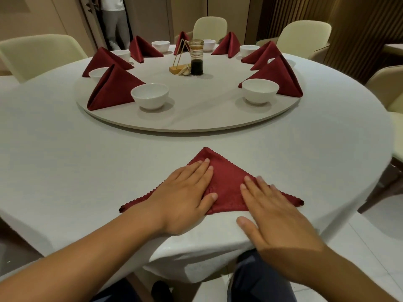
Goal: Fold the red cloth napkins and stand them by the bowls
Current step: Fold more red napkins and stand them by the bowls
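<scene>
Both hands lie flat with straight fingers, gripping nothing. From my remote seat I see the left hand (185, 197) pressing the left half of a red napkin (226, 188) and the right hand (277, 216) pressing the right half, its thumb off the cloth on the white tablecloth (65, 171) at the table's near edge. The napkin is a flat triangle, apex pointing away past my fingertips. Much of it is hidden under the palms, and only its two scalloped corners poke out beside the wrists. The right fingertips are slightly blurred.

Beyond the fingertips sits a round turntable (187, 123). On it I count seven standing napkins (113, 88), the farthest partly screened by a wooden stand (180, 59). I count seven white bowls (150, 95) plainly. A white rim behind the napkins far ahead of the right hand may be an eighth, but I cannot tell. One glass bottle (197, 59) of dark liquid stands at the centre, directly ahead of both hands, and a pale lump beside it is too small to identify.

Four pale chairs (41, 53) ring the table, the one farthest right of the right hand cropped by the frame. One person (113, 22) stands far ahead and left of the left hand, cut off above the waist.
</scene>
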`<move>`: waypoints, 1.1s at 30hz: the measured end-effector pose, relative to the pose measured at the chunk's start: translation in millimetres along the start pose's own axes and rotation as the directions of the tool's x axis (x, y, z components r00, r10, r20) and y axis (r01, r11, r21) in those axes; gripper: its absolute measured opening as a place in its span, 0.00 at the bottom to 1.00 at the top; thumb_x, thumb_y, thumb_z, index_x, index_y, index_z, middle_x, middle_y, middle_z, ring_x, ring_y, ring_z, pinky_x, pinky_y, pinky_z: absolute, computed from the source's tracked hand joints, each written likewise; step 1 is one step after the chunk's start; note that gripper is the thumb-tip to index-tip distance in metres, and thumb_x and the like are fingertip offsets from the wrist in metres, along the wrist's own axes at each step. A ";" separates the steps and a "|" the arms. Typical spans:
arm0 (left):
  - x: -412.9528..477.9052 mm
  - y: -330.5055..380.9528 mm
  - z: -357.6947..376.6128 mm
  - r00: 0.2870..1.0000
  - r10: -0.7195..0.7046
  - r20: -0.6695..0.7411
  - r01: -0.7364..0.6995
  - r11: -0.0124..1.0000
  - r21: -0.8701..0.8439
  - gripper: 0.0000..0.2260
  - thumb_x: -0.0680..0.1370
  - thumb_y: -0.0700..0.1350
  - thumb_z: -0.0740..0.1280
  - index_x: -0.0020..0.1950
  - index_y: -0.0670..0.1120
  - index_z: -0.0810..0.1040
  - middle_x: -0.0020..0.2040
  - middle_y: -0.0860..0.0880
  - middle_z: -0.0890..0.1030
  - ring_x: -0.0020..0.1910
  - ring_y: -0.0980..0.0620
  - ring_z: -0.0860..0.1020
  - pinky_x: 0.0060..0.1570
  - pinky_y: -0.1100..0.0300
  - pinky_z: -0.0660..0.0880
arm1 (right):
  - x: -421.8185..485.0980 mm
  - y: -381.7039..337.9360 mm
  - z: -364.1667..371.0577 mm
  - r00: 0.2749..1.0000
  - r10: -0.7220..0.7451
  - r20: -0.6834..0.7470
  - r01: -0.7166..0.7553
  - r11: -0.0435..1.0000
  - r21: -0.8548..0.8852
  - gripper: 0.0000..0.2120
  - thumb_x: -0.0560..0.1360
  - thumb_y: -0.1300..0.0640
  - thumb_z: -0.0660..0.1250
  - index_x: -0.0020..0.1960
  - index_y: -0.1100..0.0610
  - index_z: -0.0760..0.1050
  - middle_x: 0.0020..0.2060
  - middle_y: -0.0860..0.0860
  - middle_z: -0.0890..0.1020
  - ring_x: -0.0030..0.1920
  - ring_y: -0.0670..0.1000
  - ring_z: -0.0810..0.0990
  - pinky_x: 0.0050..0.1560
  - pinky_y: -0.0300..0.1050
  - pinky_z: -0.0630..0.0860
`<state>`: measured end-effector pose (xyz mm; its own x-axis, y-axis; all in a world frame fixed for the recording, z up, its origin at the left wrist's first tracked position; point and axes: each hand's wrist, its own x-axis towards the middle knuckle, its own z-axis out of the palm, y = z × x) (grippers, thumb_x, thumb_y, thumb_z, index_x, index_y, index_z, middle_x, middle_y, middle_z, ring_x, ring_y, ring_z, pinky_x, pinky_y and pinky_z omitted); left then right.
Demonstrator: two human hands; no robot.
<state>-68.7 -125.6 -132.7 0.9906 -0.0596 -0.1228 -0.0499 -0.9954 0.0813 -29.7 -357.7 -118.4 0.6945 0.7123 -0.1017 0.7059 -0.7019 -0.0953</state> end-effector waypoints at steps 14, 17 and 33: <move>-6.7 0.5 -4.2 0.992 0.026 -0.122 -0.050 0.979 -0.195 0.33 0.82 0.66 0.46 0.83 0.53 0.42 0.83 0.55 0.41 0.81 0.58 0.42 0.80 0.57 0.45 | -4.4 17.5 -16.5 0.990 0.074 -0.123 -0.073 0.997 0.013 0.40 0.73 0.32 0.32 0.81 0.45 0.50 0.81 0.45 0.49 0.81 0.49 0.45 0.80 0.50 0.46; -14.7 0.6 -2.8 0.928 0.013 -0.373 -0.087 0.980 -0.181 0.23 0.82 0.63 0.51 0.66 0.48 0.67 0.68 0.51 0.65 0.68 0.50 0.63 0.71 0.54 0.58 | 10.7 -5.3 -14.2 0.934 -0.081 -0.349 0.131 0.984 0.120 0.20 0.80 0.41 0.56 0.68 0.47 0.73 0.66 0.44 0.73 0.67 0.48 0.70 0.68 0.46 0.69; -75.5 15.4 12.5 0.986 0.057 -0.156 -0.063 0.997 -0.036 0.27 0.86 0.57 0.43 0.84 0.49 0.48 0.83 0.53 0.45 0.81 0.58 0.39 0.80 0.55 0.39 | 45.9 -25.0 7.6 0.924 -0.134 -0.359 0.250 0.921 0.300 0.16 0.77 0.40 0.65 0.60 0.43 0.82 0.46 0.37 0.74 0.51 0.41 0.71 0.51 0.34 0.71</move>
<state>-145.8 -137.4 -134.6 0.9939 -0.1037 0.0381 -0.1077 -0.9864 0.1244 -16.4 -307.5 -128.3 0.5969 0.7540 0.2743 0.7818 -0.4696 -0.4103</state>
